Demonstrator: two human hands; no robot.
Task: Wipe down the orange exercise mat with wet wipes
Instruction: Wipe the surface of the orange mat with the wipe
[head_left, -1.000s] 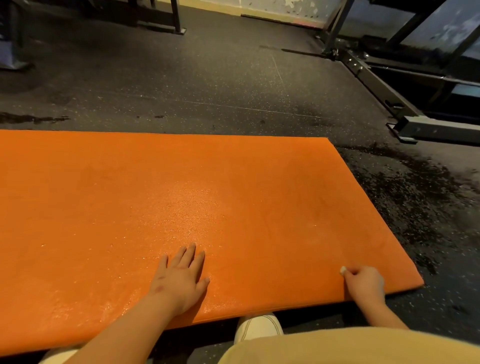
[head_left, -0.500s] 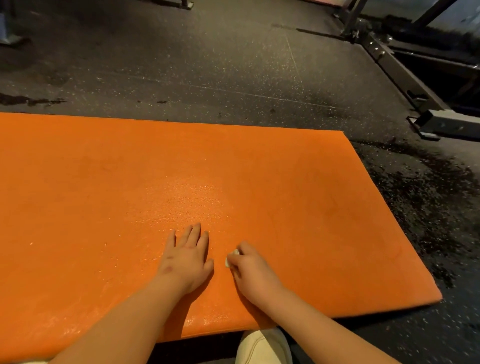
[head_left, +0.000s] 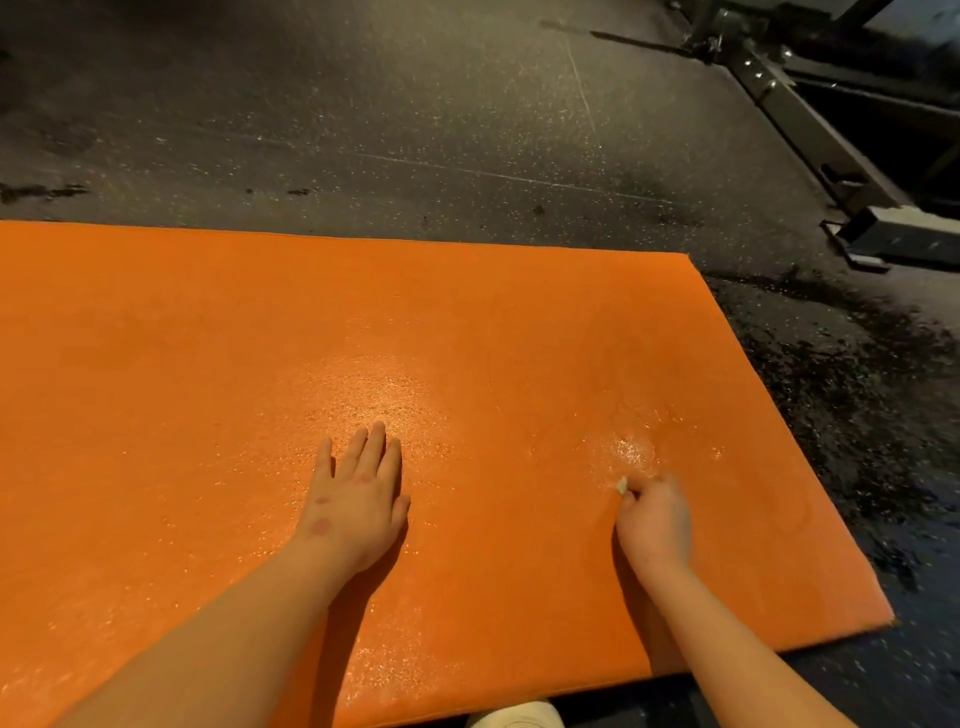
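- Left hand (head_left: 358, 499) lies flat on the orange exercise mat (head_left: 208, 338), grip spread, pinning it to the gym floor (head_left: 415, 130).
- Wet sheen (head_left: 384, 395) mid-mat: the foam looks soft, light and slippery, best held by pressing flat.
- Right hand (head_left: 655, 519) pinches a small pale wad, apparently a wet wipe (head_left: 621, 485).

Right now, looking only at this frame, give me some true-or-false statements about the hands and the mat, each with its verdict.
1. The left hand lies flat on the mat, fingers straight. True.
2. The right hand holds a small wipe against the mat. True.
3. The right hand hangs in the air, clear of the mat. False: it is down on the mat, near its right end.
4. The mat is rolled up. False: it lies flat on the dark floor.
5. A wet sheen shows just beyond the right hand. True.
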